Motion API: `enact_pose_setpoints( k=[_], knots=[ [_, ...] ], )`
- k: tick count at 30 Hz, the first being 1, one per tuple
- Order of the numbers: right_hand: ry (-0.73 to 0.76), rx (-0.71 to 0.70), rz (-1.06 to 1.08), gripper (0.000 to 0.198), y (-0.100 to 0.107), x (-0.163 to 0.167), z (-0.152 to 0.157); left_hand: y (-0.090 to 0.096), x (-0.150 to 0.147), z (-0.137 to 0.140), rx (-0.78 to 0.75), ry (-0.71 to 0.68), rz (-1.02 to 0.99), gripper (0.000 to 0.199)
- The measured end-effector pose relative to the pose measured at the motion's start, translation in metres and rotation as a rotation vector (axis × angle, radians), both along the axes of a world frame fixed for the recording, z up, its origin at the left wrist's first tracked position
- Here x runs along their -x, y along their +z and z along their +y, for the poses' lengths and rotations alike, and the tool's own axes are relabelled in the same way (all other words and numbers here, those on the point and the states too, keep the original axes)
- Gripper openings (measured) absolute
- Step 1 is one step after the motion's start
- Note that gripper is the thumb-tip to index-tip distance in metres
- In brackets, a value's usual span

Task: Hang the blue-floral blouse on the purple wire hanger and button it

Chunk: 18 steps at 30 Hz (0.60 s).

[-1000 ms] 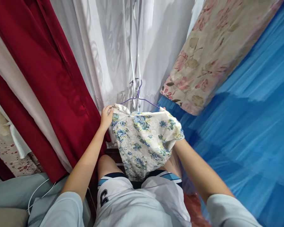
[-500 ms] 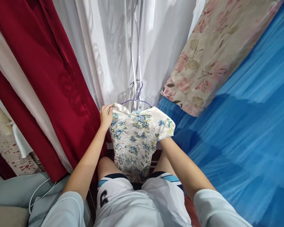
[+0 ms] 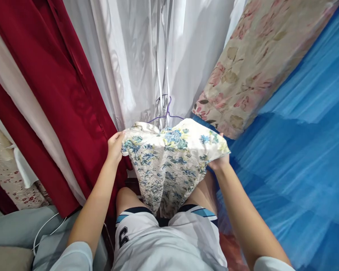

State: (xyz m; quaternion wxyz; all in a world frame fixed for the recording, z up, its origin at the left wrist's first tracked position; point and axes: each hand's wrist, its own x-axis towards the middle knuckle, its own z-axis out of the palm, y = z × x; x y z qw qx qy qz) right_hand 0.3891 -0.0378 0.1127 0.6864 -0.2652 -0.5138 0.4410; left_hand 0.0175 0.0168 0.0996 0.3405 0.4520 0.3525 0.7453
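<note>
A short-sleeved white blouse with blue and yellow flowers hangs on a thin purple hanger in front of my lap. My left hand pinches the edge of its left sleeve. On the other side my right hand grips the right sleeve, with most of its fingers hidden behind the cloth. Between the two hands the sleeves are pulled outward, and folds run down the blouse's front. The hanger's hook shows above the collar, against white cloth.
White curtains with hanging straps are straight ahead. Dark red drapes hang at the left, above grey cushions and a white cable. Pink-flowered fabric and layered blue tulle fill the right.
Both hands have moved apart, stretching the sleeves sideways. My right hand, earlier hidden inside the right sleeve, now shows at its edge. My left hand has slid from the shoulder to the sleeve end.
</note>
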Motion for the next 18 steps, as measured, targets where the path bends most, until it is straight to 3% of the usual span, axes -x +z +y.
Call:
enact_pose_setpoints(
  k=[3,6,8,10,12,14,16,18],
  knots=[
    [0.083,0.035,0.183,0.06,0.014,-0.017,-0.006,0.022,-0.004,-0.02,0.053,-0.102,-0.144,0.036],
    [0.131,0.054,0.192,0.038,0.044,-0.025,-0.015,0.046,-0.003,-0.027,0.089,-0.207,-0.148,0.036],
    [0.152,0.072,0.169,0.03,0.062,-0.025,-0.022,0.057,-0.004,-0.024,0.042,-0.253,-0.063,0.04],
    [0.147,0.054,0.185,0.032,0.071,-0.02,-0.032,0.064,-0.01,-0.02,-0.088,-0.2,0.127,0.056],
    [0.108,0.004,0.219,0.035,0.064,-0.013,-0.049,0.065,-0.022,-0.018,-0.237,0.007,0.39,0.082],
    [0.035,-0.049,0.227,0.039,0.042,-0.005,-0.076,0.06,-0.037,-0.019,-0.353,0.27,0.649,0.1],
    [-0.015,-0.068,0.151,0.046,0.013,0.006,-0.109,0.05,-0.054,-0.02,-0.434,0.395,0.866,0.1],
    [0.082,-0.036,-0.135,0.061,-0.012,0.021,-0.143,0.036,-0.069,-0.02,-0.491,0.364,0.976,0.082]
  ],
)
